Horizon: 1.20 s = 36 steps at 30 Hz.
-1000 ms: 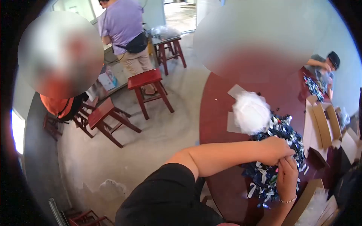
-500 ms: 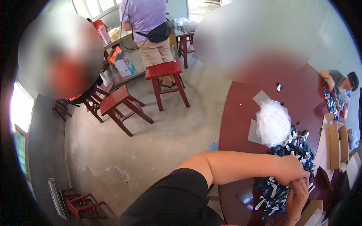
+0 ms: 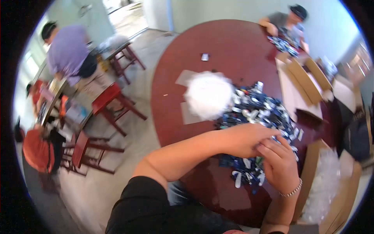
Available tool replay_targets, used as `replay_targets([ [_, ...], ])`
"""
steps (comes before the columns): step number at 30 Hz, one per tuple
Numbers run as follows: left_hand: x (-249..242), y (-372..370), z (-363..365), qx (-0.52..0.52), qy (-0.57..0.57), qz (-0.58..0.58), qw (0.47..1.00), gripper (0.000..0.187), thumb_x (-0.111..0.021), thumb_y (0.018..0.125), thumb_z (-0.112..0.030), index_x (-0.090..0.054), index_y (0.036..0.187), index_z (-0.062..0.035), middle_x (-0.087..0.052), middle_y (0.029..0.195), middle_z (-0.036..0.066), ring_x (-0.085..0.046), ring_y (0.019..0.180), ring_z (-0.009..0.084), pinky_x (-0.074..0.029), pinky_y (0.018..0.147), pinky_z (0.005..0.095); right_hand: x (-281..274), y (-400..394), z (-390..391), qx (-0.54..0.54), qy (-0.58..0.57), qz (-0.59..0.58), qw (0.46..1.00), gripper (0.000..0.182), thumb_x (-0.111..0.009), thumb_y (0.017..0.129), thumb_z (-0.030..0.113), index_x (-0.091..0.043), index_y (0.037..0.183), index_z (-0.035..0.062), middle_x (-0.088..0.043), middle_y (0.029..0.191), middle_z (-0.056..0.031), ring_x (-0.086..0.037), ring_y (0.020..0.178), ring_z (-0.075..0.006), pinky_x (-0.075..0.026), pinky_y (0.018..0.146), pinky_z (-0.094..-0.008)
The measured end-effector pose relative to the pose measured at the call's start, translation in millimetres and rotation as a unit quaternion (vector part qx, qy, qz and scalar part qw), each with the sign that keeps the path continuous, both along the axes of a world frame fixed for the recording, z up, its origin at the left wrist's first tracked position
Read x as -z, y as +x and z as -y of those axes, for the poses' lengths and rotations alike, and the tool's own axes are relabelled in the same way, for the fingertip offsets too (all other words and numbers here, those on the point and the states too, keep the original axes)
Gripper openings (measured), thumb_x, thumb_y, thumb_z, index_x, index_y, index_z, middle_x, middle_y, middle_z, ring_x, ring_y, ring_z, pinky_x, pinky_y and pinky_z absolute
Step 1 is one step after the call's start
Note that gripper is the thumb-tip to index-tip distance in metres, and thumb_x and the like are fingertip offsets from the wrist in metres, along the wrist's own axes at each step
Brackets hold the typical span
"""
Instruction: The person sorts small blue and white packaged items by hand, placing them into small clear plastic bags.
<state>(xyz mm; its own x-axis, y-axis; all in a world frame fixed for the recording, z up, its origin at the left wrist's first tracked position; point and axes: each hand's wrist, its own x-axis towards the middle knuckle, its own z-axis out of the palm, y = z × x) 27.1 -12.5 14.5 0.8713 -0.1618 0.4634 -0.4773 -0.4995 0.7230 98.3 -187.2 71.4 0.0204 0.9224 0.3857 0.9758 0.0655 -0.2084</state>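
Note:
My left hand (image 3: 252, 139) and my right hand (image 3: 279, 160) meet above a heap of small items, with their fingertips together. Both hands are closed in a pinch, and whatever lies between the fingers is hidden and blurred. A bead bracelet (image 3: 292, 188) circles my right wrist. The heap (image 3: 249, 109) spreads under and beyond my hands; its pieces are small, long, dark blue, black and white, and I cannot make out their kind. Just past my left forearm lies a stack of whitish, thin plastic bags or sheets (image 3: 209, 95).
All this rests on a round dark red table (image 3: 175, 74). Cardboard boxes (image 3: 307, 80) stand at the right, one holding clear plastic (image 3: 323, 183). Across the table sits a person (image 3: 286, 29) by another small heap. Red stools (image 3: 113, 97) and other people (image 3: 70, 50) are at the left.
My view has swung to the right, so the table and heap now sit nearer the middle. Both hands stay together over the heap.

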Motion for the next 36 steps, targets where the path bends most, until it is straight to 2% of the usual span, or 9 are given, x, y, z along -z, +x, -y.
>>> replay_targets([
  [5, 14, 1, 0, -0.066, 0.056, -0.001, 0.996, 0.056, -0.072, 0.075, -0.009, -0.053, 0.128, -0.0054, -0.062, 0.1, 0.014, -0.061, 0.094, 0.0326, -0.049, 0.083, 0.0402, -3, -4, 8, 0.036, -0.013, -0.003, 0.999, 0.028, -0.063, 0.077, 0.001, -0.068, 0.104, 0.0087, -0.07, 0.096, -0.0088, -0.067, 0.094, -0.0245, -0.045, 0.098, -0.0439],
  [13, 13, 1, -8, -0.115, 0.092, -0.008, 0.989, 0.056, -0.077, 0.075, -0.016, -0.056, 0.126, -0.0069, -0.062, 0.1, 0.011, -0.062, 0.092, 0.0277, -0.05, 0.083, 0.038, -12, 19, 27, 0.044, 0.037, -0.109, 0.992, 0.016, -0.067, 0.082, 0.005, -0.071, 0.098, 0.0051, -0.071, 0.087, -0.0102, -0.068, 0.081, -0.0281, -0.052, 0.085, -0.0387],
  [18, 5, 0, -14, -0.202, 0.048, -0.032, 0.978, 0.058, -0.078, 0.073, -0.015, -0.056, 0.126, -0.0065, -0.063, 0.1, 0.012, -0.061, 0.093, 0.029, -0.051, 0.079, 0.0379, -9, 70, 50, 0.293, 0.137, -0.233, 0.917, 0.02, -0.061, 0.086, 0.002, -0.067, 0.105, -0.0022, -0.07, 0.086, -0.0114, -0.066, 0.076, -0.0153, -0.051, 0.069, -0.0283],
  [21, 6, 2, -16, -0.242, 0.013, -0.069, 0.968, 0.058, -0.077, 0.073, -0.013, -0.055, 0.126, -0.0063, -0.062, 0.1, 0.012, -0.062, 0.089, 0.0286, -0.052, 0.077, 0.0365, 23, 112, 70, 0.344, 0.037, -0.117, 0.931, 0.025, -0.065, 0.083, 0.007, -0.066, 0.106, -0.0026, -0.07, 0.086, -0.0153, -0.067, 0.074, -0.0199, -0.051, 0.067, -0.03],
  [25, 9, 3, -17, -0.232, 0.004, -0.055, 0.971, 0.057, -0.077, 0.073, -0.01, -0.056, 0.126, -0.0054, -0.063, 0.103, 0.013, -0.064, 0.088, 0.0269, -0.054, 0.077, 0.0344, 53, 125, 62, 0.323, -0.037, -0.16, 0.932, 0.026, -0.066, 0.083, 0.011, -0.066, 0.106, -0.0016, -0.069, 0.086, -0.0188, -0.068, 0.077, -0.0266, -0.053, 0.071, -0.0345],
  [27, 14, 5, -16, -0.255, -0.015, -0.043, 0.966, 0.057, -0.08, 0.072, -0.004, -0.059, 0.125, -0.0077, -0.067, 0.1, 0.003, -0.057, 0.078, 0.0095, -0.048, 0.068, 0.0252, 61, 126, 59, 0.341, -0.05, -0.142, 0.928, 0.027, -0.066, 0.083, 0.012, -0.066, 0.106, -0.0015, -0.069, 0.088, -0.0194, -0.068, 0.079, -0.0288, -0.053, 0.072, -0.0358],
  [28, 17, 6, -17, -0.254, -0.022, -0.029, 0.966, 0.057, -0.08, 0.072, -0.003, -0.059, 0.126, -0.0076, -0.066, 0.1, 0.001, -0.055, 0.076, 0.0085, -0.048, 0.066, 0.0241, 64, 127, 58, 0.354, -0.068, -0.124, 0.925, 0.027, -0.066, 0.084, 0.013, -0.066, 0.107, -0.0013, -0.069, 0.09, -0.0201, -0.068, 0.08, -0.0309, -0.053, 0.074, -0.0372],
  [29, 16, 6, -17, -0.252, -0.02, -0.03, 0.967, 0.057, -0.08, 0.072, -0.003, -0.059, 0.126, -0.0076, -0.066, 0.1, 0.001, -0.055, 0.076, 0.0085, -0.048, 0.066, 0.0241, 68, 128, 57, 0.353, -0.075, -0.159, 0.919, 0.028, -0.067, 0.083, 0.02, -0.066, 0.104, 0.0014, -0.068, 0.095, -0.0203, -0.065, 0.091, -0.0366, -0.051, 0.081, -0.0429],
  [36, 14, 5, -20, -0.259, -0.042, -0.063, 0.963, 0.054, -0.078, 0.075, -0.005, -0.058, 0.126, -0.0057, -0.065, 0.101, 0.004, -0.06, 0.078, 0.0113, -0.05, 0.068, 0.0258, 74, 119, 34, 0.369, -0.101, -0.195, 0.903, 0.038, -0.052, 0.097, 0.032, -0.063, 0.11, -0.0014, -0.066, 0.098, -0.0247, -0.063, 0.094, -0.0407, -0.048, 0.083, -0.042],
])
